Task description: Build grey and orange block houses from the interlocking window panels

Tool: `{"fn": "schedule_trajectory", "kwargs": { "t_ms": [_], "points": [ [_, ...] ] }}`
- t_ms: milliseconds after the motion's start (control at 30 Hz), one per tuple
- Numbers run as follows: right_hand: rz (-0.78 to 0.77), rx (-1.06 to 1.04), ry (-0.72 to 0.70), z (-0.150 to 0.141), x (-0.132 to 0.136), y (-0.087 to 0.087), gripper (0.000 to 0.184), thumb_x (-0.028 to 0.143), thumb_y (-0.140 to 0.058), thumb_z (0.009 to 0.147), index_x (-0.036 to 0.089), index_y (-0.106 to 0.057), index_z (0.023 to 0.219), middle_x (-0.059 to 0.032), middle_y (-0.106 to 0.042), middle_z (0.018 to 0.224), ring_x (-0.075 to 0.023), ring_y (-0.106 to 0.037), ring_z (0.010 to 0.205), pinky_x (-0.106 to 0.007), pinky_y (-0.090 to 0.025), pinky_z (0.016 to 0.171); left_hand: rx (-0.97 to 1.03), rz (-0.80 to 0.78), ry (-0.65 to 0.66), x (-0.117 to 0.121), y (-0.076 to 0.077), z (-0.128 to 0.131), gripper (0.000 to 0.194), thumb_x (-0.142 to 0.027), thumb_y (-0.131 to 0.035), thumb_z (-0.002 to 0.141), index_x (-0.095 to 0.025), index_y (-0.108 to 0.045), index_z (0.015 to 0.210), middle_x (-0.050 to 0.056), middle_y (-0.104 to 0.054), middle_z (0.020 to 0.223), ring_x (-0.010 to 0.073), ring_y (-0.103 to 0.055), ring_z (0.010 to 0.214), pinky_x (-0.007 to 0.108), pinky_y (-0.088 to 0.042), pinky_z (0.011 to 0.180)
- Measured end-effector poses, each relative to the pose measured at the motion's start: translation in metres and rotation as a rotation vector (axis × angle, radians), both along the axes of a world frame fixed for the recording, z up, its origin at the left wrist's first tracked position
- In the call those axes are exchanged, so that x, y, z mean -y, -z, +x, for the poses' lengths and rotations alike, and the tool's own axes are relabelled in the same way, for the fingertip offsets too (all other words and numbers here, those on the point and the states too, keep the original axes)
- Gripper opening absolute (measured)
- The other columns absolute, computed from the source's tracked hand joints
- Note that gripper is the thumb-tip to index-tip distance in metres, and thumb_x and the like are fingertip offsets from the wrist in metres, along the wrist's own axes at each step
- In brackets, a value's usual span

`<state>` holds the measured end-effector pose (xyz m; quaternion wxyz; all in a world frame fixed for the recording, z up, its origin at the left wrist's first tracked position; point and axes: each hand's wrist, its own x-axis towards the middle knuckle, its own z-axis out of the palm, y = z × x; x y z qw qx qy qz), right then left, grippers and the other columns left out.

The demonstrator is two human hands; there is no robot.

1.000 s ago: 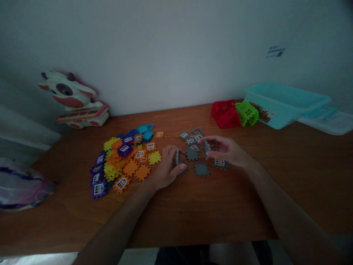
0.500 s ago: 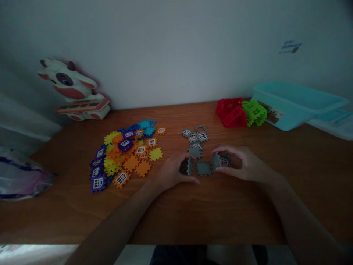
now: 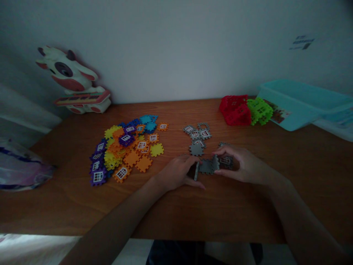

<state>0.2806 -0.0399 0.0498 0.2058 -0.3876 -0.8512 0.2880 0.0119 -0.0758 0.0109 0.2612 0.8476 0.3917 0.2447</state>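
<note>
Between my hands a grey square tile (image 3: 206, 166) with notched edges lies flat on the table. My left hand (image 3: 180, 172) grips an upright grey tile (image 3: 196, 171) against its left edge, thumb below and fingers above. My right hand (image 3: 239, 163) holds another upright grey tile (image 3: 215, 164) at the opposite edge. Beside that one, partly under my right hand, a grey window tile (image 3: 226, 161) shows. Just behind lie several loose grey tiles (image 3: 196, 149), some with white window frames.
On the left spreads a pile of orange, yellow, purple and blue tiles (image 3: 132, 158). A cow toy with a keyboard (image 3: 79, 97) stands behind it. A red tile structure (image 3: 235, 110), a green one (image 3: 259, 110) and a turquoise bin (image 3: 292, 110) are at the back right.
My left hand has moved right, bringing its upright tile up against the flat tile and turning it edge-on. My right hand stays at the other upright tile. The view has shifted slightly.
</note>
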Motion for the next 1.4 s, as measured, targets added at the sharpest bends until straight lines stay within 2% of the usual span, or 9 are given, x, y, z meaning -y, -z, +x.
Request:
{"fn": "schedule_trajectory", "kwargs": {
  "t_ms": [167, 333, 467, 667, 867, 1100, 1400],
  "points": [
    [0.026, 0.06, -0.011, -0.002, 0.003, -0.002, 0.036, 0.043, -0.079, 0.079, 0.025, -0.067, 0.107, -0.0073, -0.074, 0.104, -0.0273, -0.07, 0.092, -0.04, -0.056, 0.078, 0.002, 0.019, 0.002, 0.001, 0.004, 0.0, 0.071, -0.061, -0.084, 0.068, -0.021, -0.058, 0.121, 0.011, -0.072, 0.113, 0.0291, -0.071, 0.102, 0.04, -0.055, 0.088],
    [-0.008, -0.007, -0.032, -0.006, 0.005, 0.0, 0.037, 0.036, -0.077, 0.079, 0.024, -0.063, 0.111, -0.0073, -0.072, 0.107, -0.0259, -0.069, 0.095, -0.04, -0.056, 0.083, 0.072, -0.016, -0.033, -0.001, 0.006, 0.0, 0.074, -0.063, -0.084, 0.064, -0.021, -0.058, 0.12, 0.009, -0.072, 0.114, 0.0267, -0.07, 0.102, 0.039, -0.054, 0.09],
    [-0.018, -0.056, -0.05, -0.008, 0.006, 0.005, 0.04, 0.03, -0.077, 0.076, 0.025, -0.061, 0.113, -0.0065, -0.071, 0.108, -0.0255, -0.069, 0.096, -0.04, -0.056, 0.084, 0.076, 0.082, -0.095, -0.006, 0.007, -0.003, 0.076, -0.064, -0.086, 0.061, -0.02, -0.06, 0.117, 0.009, -0.069, 0.117, 0.0284, -0.065, 0.11, 0.042, -0.051, 0.097],
    [-0.009, -0.074, -0.073, -0.009, 0.004, 0.008, 0.04, 0.033, -0.078, 0.077, 0.026, -0.062, 0.112, -0.006, -0.071, 0.111, -0.0257, -0.068, 0.099, -0.041, -0.056, 0.087, -0.021, 0.109, -0.16, -0.008, 0.007, -0.007, 0.079, -0.067, -0.085, 0.058, -0.019, -0.063, 0.116, 0.009, -0.071, 0.112, 0.0289, -0.066, 0.105, 0.042, -0.051, 0.093],
    [-0.022, -0.077, -0.083, -0.01, 0.006, 0.005, 0.039, 0.035, -0.08, 0.078, 0.025, -0.064, 0.112, -0.0063, -0.071, 0.111, -0.0251, -0.068, 0.1, -0.04, -0.055, 0.087, -0.04, 0.136, -0.155, -0.01, 0.009, -0.007, 0.076, -0.067, -0.085, 0.058, -0.019, -0.064, 0.114, 0.009, -0.072, 0.112, 0.0291, -0.067, 0.105, 0.043, -0.051, 0.094],
    [-0.054, -0.074, -0.065, -0.011, 0.006, 0.005, 0.04, 0.039, -0.081, 0.078, 0.025, -0.064, 0.111, -0.0064, -0.071, 0.11, -0.0257, -0.068, 0.099, -0.041, -0.054, 0.087, 0.029, 0.177, -0.21, -0.01, 0.009, -0.009, 0.075, -0.066, -0.086, 0.058, -0.021, -0.065, 0.114, 0.009, -0.073, 0.112, 0.0277, -0.068, 0.103, 0.041, -0.052, 0.092],
    [-0.068, -0.077, -0.079, -0.012, 0.006, 0.001, 0.039, 0.04, -0.081, 0.077, 0.024, -0.065, 0.108, -0.0056, -0.072, 0.107, -0.0245, -0.067, 0.097, -0.039, -0.054, 0.084, -0.049, 0.274, -0.144, -0.009, 0.01, -0.008, 0.077, -0.073, -0.081, 0.058, -0.019, -0.066, 0.111, 0.009, -0.074, 0.103, 0.0291, -0.069, 0.097, 0.044, -0.053, 0.087]
  ]
}}
